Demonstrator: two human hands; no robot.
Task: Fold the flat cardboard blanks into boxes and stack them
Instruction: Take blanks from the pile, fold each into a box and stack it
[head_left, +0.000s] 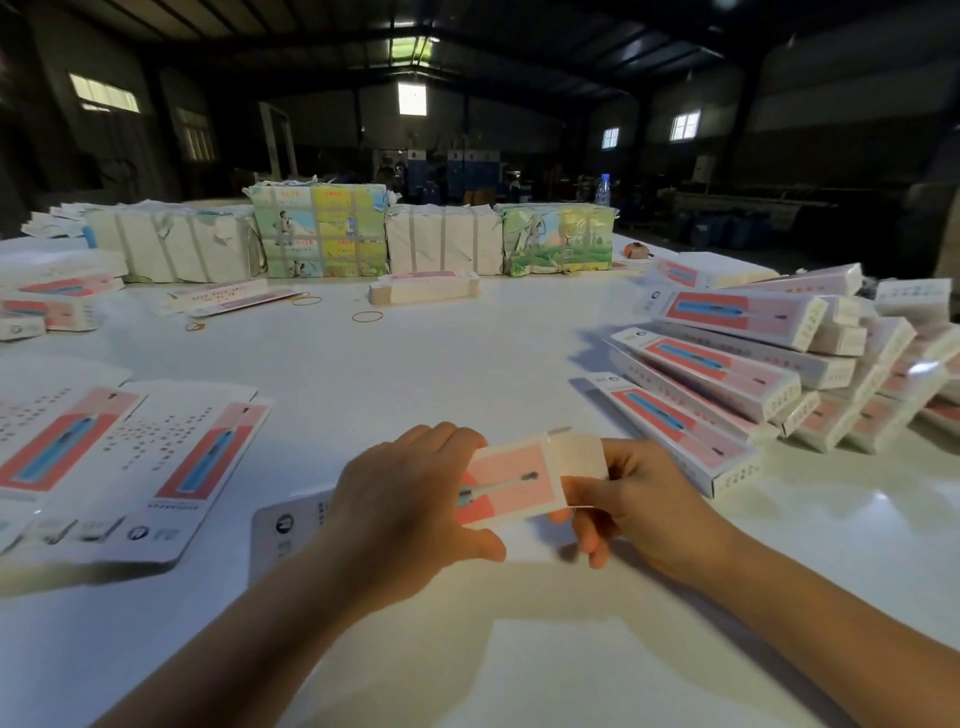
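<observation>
I held the box (511, 480) just above the table (415, 364), in front of me, between both hands. My left hand (410, 499) curled around its middle, thumb underneath; my right hand (631, 499) pinched the end flap (576, 457). To do this well, I judged I should keep the body square with the left and tuck the flap straight in without creasing it. Flat blanks (130, 457) lay to the left, the stack (753, 374) of finished boxes to the right. The print showed a blue pen-like item on pink; the writing was too small to read.
</observation>
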